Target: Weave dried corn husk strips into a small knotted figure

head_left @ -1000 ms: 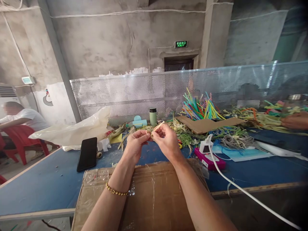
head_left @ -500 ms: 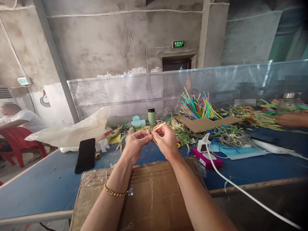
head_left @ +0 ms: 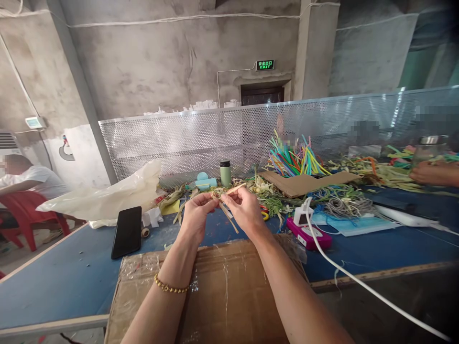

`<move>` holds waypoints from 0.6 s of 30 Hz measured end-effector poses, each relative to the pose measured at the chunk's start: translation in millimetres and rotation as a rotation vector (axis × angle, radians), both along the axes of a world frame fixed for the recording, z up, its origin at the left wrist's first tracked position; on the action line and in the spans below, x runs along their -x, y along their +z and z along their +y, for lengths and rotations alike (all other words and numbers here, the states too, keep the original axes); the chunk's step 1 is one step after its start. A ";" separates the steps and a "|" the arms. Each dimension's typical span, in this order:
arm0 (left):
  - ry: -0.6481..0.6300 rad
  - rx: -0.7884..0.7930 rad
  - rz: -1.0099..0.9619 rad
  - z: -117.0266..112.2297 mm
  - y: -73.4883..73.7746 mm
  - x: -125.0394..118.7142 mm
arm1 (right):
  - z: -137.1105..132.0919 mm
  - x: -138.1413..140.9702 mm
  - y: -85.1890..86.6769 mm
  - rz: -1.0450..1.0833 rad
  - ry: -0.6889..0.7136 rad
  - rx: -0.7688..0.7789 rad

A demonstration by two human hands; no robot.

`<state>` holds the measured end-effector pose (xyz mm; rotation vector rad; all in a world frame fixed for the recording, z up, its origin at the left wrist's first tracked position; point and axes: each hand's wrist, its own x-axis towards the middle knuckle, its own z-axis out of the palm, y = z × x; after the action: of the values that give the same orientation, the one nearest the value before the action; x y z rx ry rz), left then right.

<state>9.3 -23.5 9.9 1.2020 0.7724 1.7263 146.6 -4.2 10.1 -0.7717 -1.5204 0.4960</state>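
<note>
My left hand (head_left: 198,213) and my right hand (head_left: 244,208) are raised together above the blue table (head_left: 64,272), fingertips meeting. Both pinch a thin pale straw strip (head_left: 229,216); one end sticks up past my right fingers and the other hangs down between the hands. A gold bracelet (head_left: 170,286) circles my left wrist. Under my forearms lies a taped cardboard box (head_left: 218,291). Behind the hands is a heap of green and tan straw strips (head_left: 272,200).
A black phone (head_left: 126,231) lies left, beside a white plastic bag (head_left: 107,196). A green flask (head_left: 225,173), coloured strips (head_left: 294,160), cardboard sheet (head_left: 308,183), pink device (head_left: 309,234) with white cable (head_left: 358,282) sit right. Another person's hand (head_left: 432,173) works far right; a seated person (head_left: 25,179) is left.
The strip now hangs lower between my hands, its loose end pointing down and right. My hands stayed together at about the same spot; the view shifted slightly.
</note>
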 end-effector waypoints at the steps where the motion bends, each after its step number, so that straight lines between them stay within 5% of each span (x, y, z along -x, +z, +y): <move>1: 0.011 -0.006 -0.010 0.8 -0.4 0.8 | -0.5 -0.3 -0.5 -0.053 0.002 0.001; 18: 0.070 -0.009 -0.030 3.7 -3.1 -1.3 | -13.5 8.0 -3.2 -0.435 -0.145 -0.029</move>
<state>10.7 -19.8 6.8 1.1650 0.7981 1.8019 138.6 -17.7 6.9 -1.0044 -1.8487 0.2021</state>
